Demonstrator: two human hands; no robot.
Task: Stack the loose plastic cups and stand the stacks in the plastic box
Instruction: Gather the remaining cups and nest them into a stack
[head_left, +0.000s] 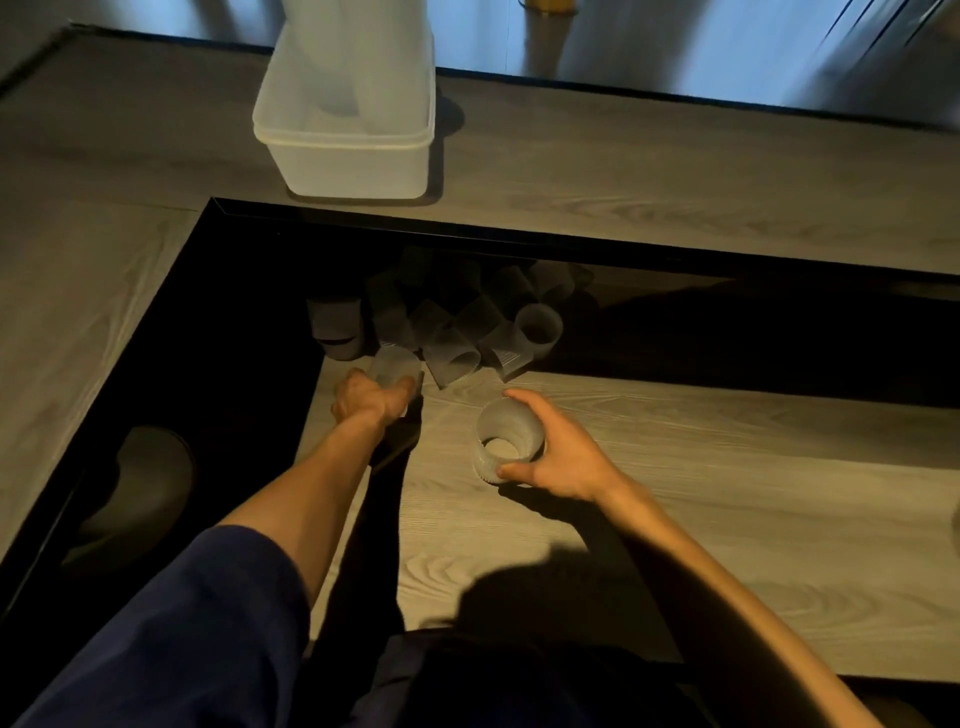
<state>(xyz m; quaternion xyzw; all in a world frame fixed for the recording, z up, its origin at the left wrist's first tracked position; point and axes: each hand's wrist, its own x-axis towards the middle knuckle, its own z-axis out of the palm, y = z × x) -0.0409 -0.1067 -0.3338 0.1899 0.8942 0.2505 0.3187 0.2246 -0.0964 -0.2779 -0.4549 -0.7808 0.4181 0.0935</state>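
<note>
A heap of several frosted ribbed plastic cups (457, 322) lies in shadow at the back of the lower wooden surface. My left hand (371, 397) grips one cup (395, 366) at the heap's near left edge. My right hand (558, 449) holds another cup (506, 441) tilted on its side, mouth toward me, thumb below and fingers over the top. One cup (540, 325) stands upright at the heap's right. The translucent white plastic box (345, 150) sits on the raised counter behind, with tall pale cup stacks (358, 67) standing inside it.
A black frame (249, 249) borders the sunken wooden surface (675, 493) on the left and back. A dark rounded object (140, 488) lies in the black area at left. A yellow object (548, 5) stands at the top edge.
</note>
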